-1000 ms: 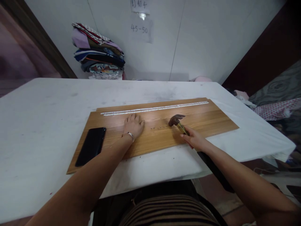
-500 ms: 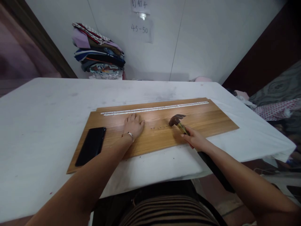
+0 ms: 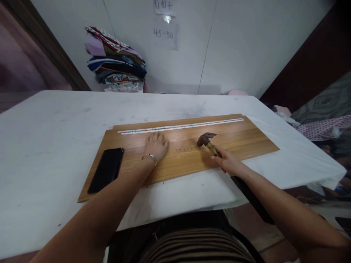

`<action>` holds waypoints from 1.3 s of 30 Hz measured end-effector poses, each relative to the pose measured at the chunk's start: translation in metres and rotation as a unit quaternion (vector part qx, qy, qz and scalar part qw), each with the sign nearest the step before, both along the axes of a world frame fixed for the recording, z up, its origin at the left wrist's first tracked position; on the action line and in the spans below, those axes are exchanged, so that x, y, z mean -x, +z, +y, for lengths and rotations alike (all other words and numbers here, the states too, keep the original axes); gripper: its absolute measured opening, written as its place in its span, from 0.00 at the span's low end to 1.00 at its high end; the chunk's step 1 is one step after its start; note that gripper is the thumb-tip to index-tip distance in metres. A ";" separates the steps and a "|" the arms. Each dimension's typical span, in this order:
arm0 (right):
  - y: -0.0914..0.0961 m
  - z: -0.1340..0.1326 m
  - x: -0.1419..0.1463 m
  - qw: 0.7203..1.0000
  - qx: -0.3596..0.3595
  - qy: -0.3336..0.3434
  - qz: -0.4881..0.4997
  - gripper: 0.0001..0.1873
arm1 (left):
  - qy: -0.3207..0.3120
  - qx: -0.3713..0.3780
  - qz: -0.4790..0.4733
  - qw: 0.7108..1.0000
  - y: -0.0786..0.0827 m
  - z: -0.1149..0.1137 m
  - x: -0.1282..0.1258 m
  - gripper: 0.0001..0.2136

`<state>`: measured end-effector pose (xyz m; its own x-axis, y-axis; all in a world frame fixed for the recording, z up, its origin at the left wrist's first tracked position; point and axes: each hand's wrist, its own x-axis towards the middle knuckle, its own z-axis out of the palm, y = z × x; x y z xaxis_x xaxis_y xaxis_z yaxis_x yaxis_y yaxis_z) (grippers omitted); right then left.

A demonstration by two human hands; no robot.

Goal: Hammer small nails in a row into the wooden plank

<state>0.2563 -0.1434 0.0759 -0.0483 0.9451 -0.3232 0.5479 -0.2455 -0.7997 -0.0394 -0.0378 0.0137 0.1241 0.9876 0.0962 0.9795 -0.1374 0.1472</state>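
My left hand (image 3: 156, 146) lies flat on the wooden board (image 3: 236, 135), fingers spread, just below the strips of white measuring tape (image 3: 181, 126). In my right hand (image 3: 225, 159) is a claw hammer (image 3: 204, 139), gripped by its handle. The hammer's head is low at the board, its claw pointing up and to the right. Whether its face touches the wood I cannot tell. A row of several small dark nails or nail marks (image 3: 184, 149) runs between my left hand and the hammer head.
A black phone (image 3: 106, 170) rests on the board's left end. The board lies on a table with a white cover (image 3: 55, 146). Behind the table is a stack of folded cloths (image 3: 117, 60) against the wall, with paper signs (image 3: 164, 34) above. Dotted fabric (image 3: 323, 128) is at the right.
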 end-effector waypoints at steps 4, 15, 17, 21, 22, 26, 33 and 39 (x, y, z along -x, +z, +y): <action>0.002 0.000 0.000 1.000 -0.013 0.001 -0.004 0.32 | -0.002 0.001 -0.006 1.000 0.001 0.000 0.000 0.23; -0.004 -0.001 -0.005 1.000 -0.015 0.007 0.009 0.34 | -0.002 0.003 -0.005 1.000 0.002 -0.001 -0.001 0.23; -0.004 -0.001 -0.005 1.000 -0.010 0.010 0.003 0.33 | -0.002 0.001 -0.009 1.000 0.001 -0.001 -0.001 0.22; -0.005 0.000 -0.004 1.000 0.005 0.010 -0.004 0.32 | -0.005 -0.001 -0.009 1.000 0.001 0.000 0.000 0.23; -0.005 0.001 -0.004 1.000 0.005 0.007 -0.004 0.32 | -0.006 -0.001 -0.009 1.000 0.000 0.000 0.000 0.23; -0.003 0.000 -0.003 1.000 -0.003 0.008 0.002 0.33 | -0.005 0.001 -0.005 1.000 0.000 0.000 0.000 0.23; -0.001 0.000 -0.002 1.000 0.002 0.006 -0.003 0.31 | -0.002 0.005 -0.002 1.000 0.001 0.000 -0.001 0.24; -0.004 0.000 -0.003 1.000 -0.014 0.000 0.007 0.33 | -0.001 -0.007 -0.004 1.000 -0.002 0.001 0.000 0.23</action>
